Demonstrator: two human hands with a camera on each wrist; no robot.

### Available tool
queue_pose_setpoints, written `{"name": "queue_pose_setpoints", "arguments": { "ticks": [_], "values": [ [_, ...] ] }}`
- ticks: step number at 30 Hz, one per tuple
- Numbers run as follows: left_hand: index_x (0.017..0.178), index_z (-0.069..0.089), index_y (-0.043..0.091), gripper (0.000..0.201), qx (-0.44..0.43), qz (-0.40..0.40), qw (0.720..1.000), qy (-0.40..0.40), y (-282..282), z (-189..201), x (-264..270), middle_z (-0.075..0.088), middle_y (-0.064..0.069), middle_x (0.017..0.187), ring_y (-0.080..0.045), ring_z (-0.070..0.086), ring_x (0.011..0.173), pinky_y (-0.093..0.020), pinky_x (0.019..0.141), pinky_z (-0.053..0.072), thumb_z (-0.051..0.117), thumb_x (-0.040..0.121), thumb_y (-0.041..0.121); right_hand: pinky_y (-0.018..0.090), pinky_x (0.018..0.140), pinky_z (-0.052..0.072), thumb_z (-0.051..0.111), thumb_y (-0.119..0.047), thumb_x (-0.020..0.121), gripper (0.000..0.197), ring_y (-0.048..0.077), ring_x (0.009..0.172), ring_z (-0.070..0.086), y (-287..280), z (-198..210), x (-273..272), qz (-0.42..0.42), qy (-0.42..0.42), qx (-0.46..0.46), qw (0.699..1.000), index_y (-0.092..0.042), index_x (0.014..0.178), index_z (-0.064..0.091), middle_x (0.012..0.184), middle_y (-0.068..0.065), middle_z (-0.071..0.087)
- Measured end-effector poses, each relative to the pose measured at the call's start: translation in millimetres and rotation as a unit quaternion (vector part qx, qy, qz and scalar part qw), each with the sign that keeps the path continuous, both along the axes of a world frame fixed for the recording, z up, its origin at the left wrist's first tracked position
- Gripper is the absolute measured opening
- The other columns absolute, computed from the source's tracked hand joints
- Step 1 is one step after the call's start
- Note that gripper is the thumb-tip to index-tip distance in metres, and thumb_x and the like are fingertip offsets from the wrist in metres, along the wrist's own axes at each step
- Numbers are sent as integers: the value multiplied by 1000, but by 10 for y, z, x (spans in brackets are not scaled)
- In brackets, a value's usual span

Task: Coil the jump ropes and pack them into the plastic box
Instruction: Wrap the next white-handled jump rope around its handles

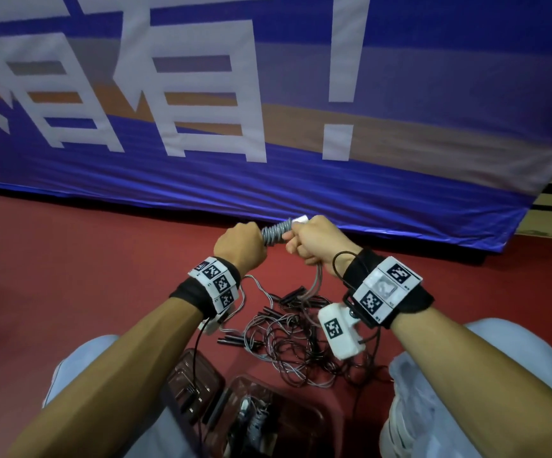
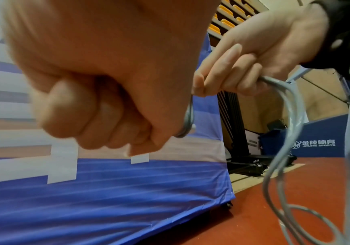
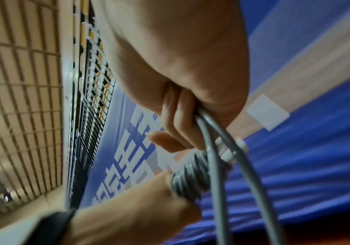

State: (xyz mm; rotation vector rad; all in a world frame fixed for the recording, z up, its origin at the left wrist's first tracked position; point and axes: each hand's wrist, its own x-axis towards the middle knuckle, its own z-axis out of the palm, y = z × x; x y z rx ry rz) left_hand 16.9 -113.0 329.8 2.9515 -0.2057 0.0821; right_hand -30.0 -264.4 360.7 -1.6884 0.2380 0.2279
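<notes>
A grey jump rope is wound in tight turns [image 1: 276, 232] around its handles, whose white end [image 1: 300, 220] sticks out at the right. My left hand [image 1: 240, 246] grips the left end of this wound bundle [image 3: 193, 174]. My right hand [image 1: 314, 241] holds the loose grey cord [image 2: 283, 84] in a fist, and the cord [image 3: 216, 165] hangs down to the floor. A tangle of dark jump ropes [image 1: 287, 338] with black handles lies on the red floor below my hands. The clear plastic box [image 1: 317, 421] sits between my knees with a few ropes inside.
A big blue banner [image 1: 268, 193] with white characters stands just beyond my hands. A clear lid [image 1: 211, 375] lies to the left of the box. My knees [image 1: 499, 391] flank the box. A blue barrier and black stand [image 2: 316, 142] are off to the right.
</notes>
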Motion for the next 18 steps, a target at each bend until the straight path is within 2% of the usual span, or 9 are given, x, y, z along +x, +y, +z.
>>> {"name": "queue_pose_setpoints", "arguments": {
  "ticks": [2,5,7,9,12,16,18],
  "values": [
    [103,62,10,24,27,-34,998,40,-43,-45,-1,69,-13,103,-35,67,93,-36,70,47,61,88,29,17,36,26,40,-14,106,39,7,31,33,-99,-29,28,-15,-47,-88,995,-4,77,65,48,-2,59],
    [95,60,12,20,61,-93,993,42,-64,-14,13,68,-11,97,-34,66,85,-35,65,45,60,89,31,16,35,28,44,-18,107,44,5,29,35,-254,-29,84,-33,-55,-127,990,0,75,70,41,-8,56],
    [87,58,13,17,88,-132,987,33,-52,15,22,67,-9,91,-33,63,76,-34,63,44,57,89,30,16,35,26,46,-21,108,43,4,30,34,-338,5,92,-14,-22,-115,993,-1,77,70,45,-7,56],
    [79,54,14,18,129,-182,975,26,-20,27,30,67,-8,86,-30,59,67,-34,59,44,54,89,29,17,35,21,50,-22,108,39,4,32,31,-411,48,85,34,36,-72,996,-1,79,67,54,-2,53],
    [77,56,14,23,196,-254,947,-14,39,61,39,68,-9,85,-33,64,71,-34,59,44,53,91,32,16,35,20,55,-19,106,32,4,33,30,-470,75,57,100,87,-64,989,-2,81,65,56,0,49],
    [81,65,13,23,227,-295,925,-74,130,192,60,68,-8,81,-36,67,75,-37,65,50,54,89,32,20,41,25,60,-36,103,42,10,39,30,-505,87,28,163,29,-136,977,-11,70,64,47,-2,47],
    [77,64,13,21,202,-308,925,-96,194,240,67,68,-8,75,-37,65,70,-37,62,49,56,85,30,20,45,30,58,-48,102,50,13,43,32,-536,142,-12,204,-33,-197,958,-12,68,64,49,-3,47]
  ]
}}
